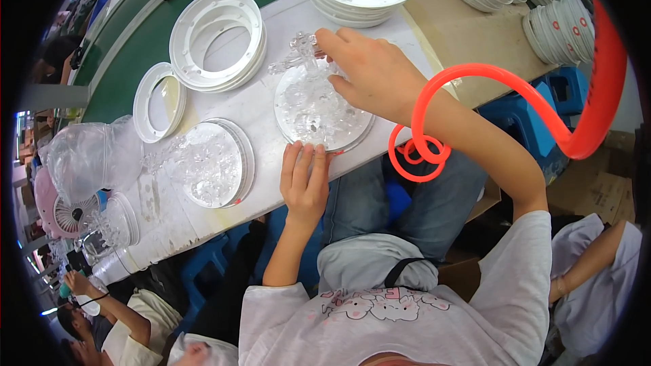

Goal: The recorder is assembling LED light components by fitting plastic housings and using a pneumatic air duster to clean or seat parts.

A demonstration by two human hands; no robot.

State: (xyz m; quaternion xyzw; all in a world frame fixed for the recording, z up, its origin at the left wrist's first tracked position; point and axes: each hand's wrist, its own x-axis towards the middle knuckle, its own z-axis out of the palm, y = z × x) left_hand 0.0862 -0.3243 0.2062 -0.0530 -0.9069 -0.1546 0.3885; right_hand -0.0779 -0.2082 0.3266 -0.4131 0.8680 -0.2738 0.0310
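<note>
A round white disc [281, 98] lies on the worktable in front of me, with a heap of clear, spiky plastic parts [313, 110] on it. My left hand [305, 183] is at its near edge; the outstretched fingertips touch the rim, and a small red mark shows beside them. Over the heap's far side reaches my right hand [373, 71]. Its thumb and forefinger are around a clear plastic piece [303, 46] at the heap's top; the other fingers are mostly hidden beneath the hand.
White rings are stacked at the far side [227, 74] and back [352, 10]. Left lies another disc stack [241, 156] with clear parts. A coiled orange hose [488, 71] hangs by my right forearm. A pink fan [71, 213] and co-workers [129, 318] are at left.
</note>
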